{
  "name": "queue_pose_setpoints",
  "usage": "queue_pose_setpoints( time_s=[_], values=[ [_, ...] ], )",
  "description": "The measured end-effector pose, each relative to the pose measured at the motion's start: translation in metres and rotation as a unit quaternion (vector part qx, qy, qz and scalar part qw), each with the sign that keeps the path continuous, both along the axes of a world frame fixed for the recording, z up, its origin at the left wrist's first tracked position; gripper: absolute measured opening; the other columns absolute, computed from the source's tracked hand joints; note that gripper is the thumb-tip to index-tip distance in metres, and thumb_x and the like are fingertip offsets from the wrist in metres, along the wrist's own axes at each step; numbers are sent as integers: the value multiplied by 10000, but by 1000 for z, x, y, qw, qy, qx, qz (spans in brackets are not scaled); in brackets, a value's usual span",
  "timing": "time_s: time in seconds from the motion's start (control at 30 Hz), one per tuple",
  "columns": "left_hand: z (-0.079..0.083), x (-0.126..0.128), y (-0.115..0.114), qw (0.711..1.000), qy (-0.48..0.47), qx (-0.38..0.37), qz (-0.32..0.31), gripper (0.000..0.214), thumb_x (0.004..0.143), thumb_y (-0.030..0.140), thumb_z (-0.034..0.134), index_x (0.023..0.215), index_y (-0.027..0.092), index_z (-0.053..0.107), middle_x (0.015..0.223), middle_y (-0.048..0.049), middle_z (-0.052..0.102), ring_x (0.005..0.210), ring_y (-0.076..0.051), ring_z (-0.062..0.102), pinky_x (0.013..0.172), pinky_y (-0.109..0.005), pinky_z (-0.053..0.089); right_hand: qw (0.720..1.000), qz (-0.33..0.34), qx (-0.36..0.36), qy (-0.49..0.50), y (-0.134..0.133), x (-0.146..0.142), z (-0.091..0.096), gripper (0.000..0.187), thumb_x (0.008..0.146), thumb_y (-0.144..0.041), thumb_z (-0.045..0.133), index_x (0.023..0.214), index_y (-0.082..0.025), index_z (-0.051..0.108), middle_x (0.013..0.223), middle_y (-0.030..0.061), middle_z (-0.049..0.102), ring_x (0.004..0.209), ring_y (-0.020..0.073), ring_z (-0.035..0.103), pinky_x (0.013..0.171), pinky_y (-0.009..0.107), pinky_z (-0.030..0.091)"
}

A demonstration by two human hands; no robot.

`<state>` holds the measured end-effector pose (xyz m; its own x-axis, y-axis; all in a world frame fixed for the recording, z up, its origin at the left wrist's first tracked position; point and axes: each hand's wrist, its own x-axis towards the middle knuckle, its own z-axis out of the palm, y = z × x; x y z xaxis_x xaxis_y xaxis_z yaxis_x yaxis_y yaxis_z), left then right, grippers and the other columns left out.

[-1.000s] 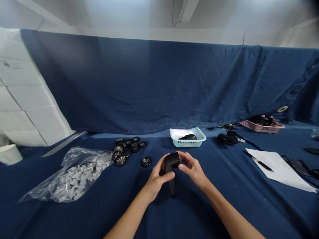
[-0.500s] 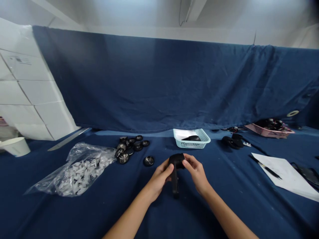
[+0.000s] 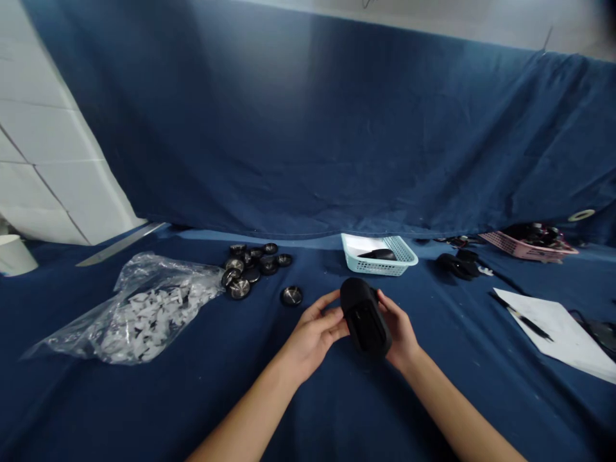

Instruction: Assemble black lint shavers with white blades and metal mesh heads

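Note:
A black plastic housing (image 3: 366, 321), shaped like a small hair dryer's shell, is held between my two hands above the blue cloth. Its long oval recess faces me. My left hand (image 3: 315, 330) grips its left side, fingers and thumb pressed near the upper edge. On the right side, my right hand (image 3: 399, 330) is closed round it, with part of the fingers hidden behind. A round black cap with a shiny metallic face (image 3: 291, 295) lies just beyond my left hand. Several similar round caps (image 3: 239, 288) are heaped farther left.
At left lies a clear bag of small white parts (image 3: 144, 321), near a long metal strip (image 3: 118, 246) and a white cup (image 3: 15, 255). A light-blue basket (image 3: 380, 265) stands ahead. Rightward are black parts (image 3: 457, 265), a pink basket (image 3: 524, 247) and paper (image 3: 553, 327) with a pen (image 3: 532, 326).
The black housing has been turned in my hands: its handle pointed down before, and now the recessed side shows. The view has tilted downward slightly.

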<state>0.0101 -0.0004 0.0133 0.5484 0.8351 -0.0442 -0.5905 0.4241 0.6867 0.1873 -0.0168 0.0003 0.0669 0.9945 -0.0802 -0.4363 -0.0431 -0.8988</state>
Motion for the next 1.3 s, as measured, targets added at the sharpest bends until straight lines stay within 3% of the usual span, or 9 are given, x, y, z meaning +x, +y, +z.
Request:
queue_pose_setpoints(
  time_s=[0.2,0.37,0.57,0.77,0.9,1.03,1.1,1.2,1.3],
  values=[
    [2,-4,-4,1000,-1,2,17,492,732,116,791,1193,154,621,895,-59,709,892,-217,685,895,-375,513,999,6,-35,33,-3,-5,-7,323,831,-522,602,799,-240,756,722,32,759,693,248,709,659,359,555],
    [3,-4,-1,999,31,9,36,497,721,146,810,1179,146,618,846,-53,690,842,-209,678,855,-367,522,997,20,-43,54,-5,-11,-13,346,824,-527,575,804,-228,750,757,52,760,735,264,711,702,398,566],
    [0,4,-5,996,83,22,28,679,679,145,839,1293,173,551,835,-39,676,771,-190,662,779,-347,528,998,38,-28,48,-9,-15,-24,438,811,-610,523,954,-255,736,1005,79,749,926,306,693,764,442,569],
    [3,6,-9,993,105,48,-13,739,694,177,834,1361,186,517,1001,-118,700,836,-241,678,756,-363,528,997,22,-23,65,-14,-17,-29,491,791,-642,504,1037,-272,712,1163,80,714,1033,316,663,799,458,555],
    [5,6,-9,991,114,70,-25,783,712,201,823,1408,213,464,978,-97,686,753,-230,686,740,-373,527,996,25,-34,75,-11,-9,-24,611,778,-729,471,1099,-265,706,1123,96,722,928,326,685,671,448,558],
    [4,8,-11,986,130,97,-36,820,751,297,810,1454,217,395,912,-79,679,745,-227,684,735,-357,516,996,25,-57,61,-12,1,-11,557,838,-651,517,1121,-208,701,888,85,744,711,272,687,615,400,547],
    [1,10,-14,986,125,98,-49,803,767,396,792,1449,230,403,957,-92,675,833,-252,679,734,-348,517,999,-28,-27,26,-15,0,-3,532,815,-593,616,1205,-232,653,888,56,731,699,241,674,628,370,548],
    [-2,14,-20,990,109,74,-58,716,759,494,773,1374,255,495,1143,-113,653,1009,-284,640,763,-331,516,983,-131,96,-88,-19,-8,3,663,700,-427,812,1305,-310,566,1138,42,671,959,245,643,797,360,544],
    [-1,15,-20,993,108,23,-30,594,751,525,768,1226,210,602,1114,-106,678,982,-276,651,776,-326,515,970,-151,143,-127,-21,-14,3,610,769,-475,745,1324,-311,553,1285,64,591,1082,252,589,917,391,505]
  ],
)
